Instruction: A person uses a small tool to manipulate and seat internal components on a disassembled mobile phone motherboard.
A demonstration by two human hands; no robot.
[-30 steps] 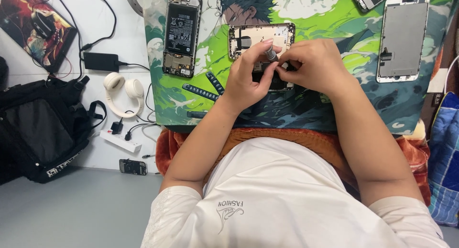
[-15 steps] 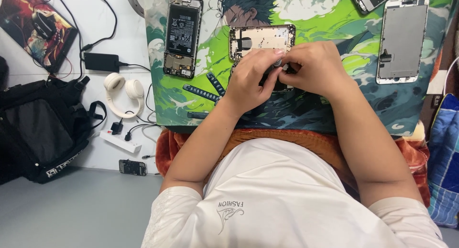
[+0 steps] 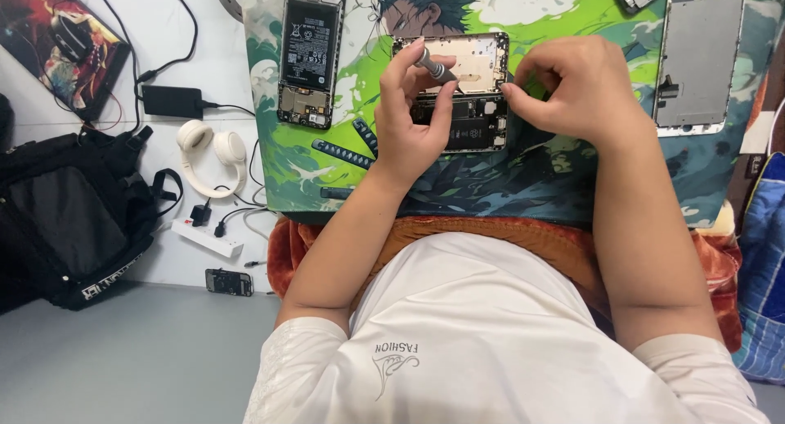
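1. My left hand (image 3: 409, 117) pinches a small grey screwdriver (image 3: 435, 66) between thumb and fingers, tip angled toward 4 o'clock over the opened phone (image 3: 458, 89), which lies at 12 o'clock on the green printed mat (image 3: 327, 162).
2. My right hand (image 3: 572, 89) curls loosely at the phone's 3 o'clock edge, fingertips bracing it.
3. I'd judge it best to keep the driver upright on the screw, press lightly and turn slowly.

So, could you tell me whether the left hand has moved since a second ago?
Yes. The left hand has drawn left, away from the right hand, judged against the opened phone; it now holds a small screwdriver.
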